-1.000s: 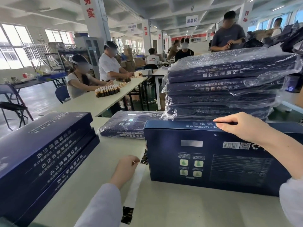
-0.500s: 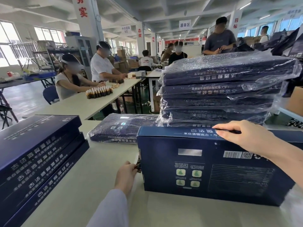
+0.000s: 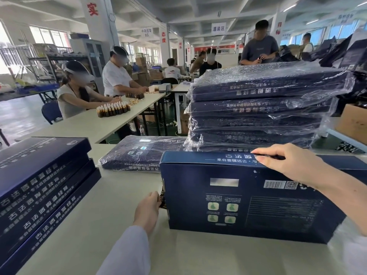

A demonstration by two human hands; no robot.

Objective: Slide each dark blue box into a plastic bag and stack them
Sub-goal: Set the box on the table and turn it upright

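Note:
A dark blue box (image 3: 248, 205) stands on its long edge on the pale table (image 3: 103, 211). My right hand (image 3: 294, 163) grips its top edge, fingers over the top and thumb at the front. My left hand (image 3: 148, 211) is at the box's left end and pinches a dark-printed edge of the plastic bag (image 3: 162, 199); the rest of the bag is hard to make out. Behind the box rises a stack of bagged boxes (image 3: 258, 108). One more bagged box (image 3: 139, 153) lies flat to its left. A stack of unbagged boxes (image 3: 39, 181) sits at the near left.
Other people work at a long table (image 3: 95, 124) beyond, with rows of small brown bottles (image 3: 113, 110). A cardboard carton (image 3: 351, 122) and dark packages (image 3: 337, 52) stand at the right, past the stack.
My left hand has moved forward from the table to the box's left end and taken hold of the bag's edge. My right hand has stayed on the top edge.

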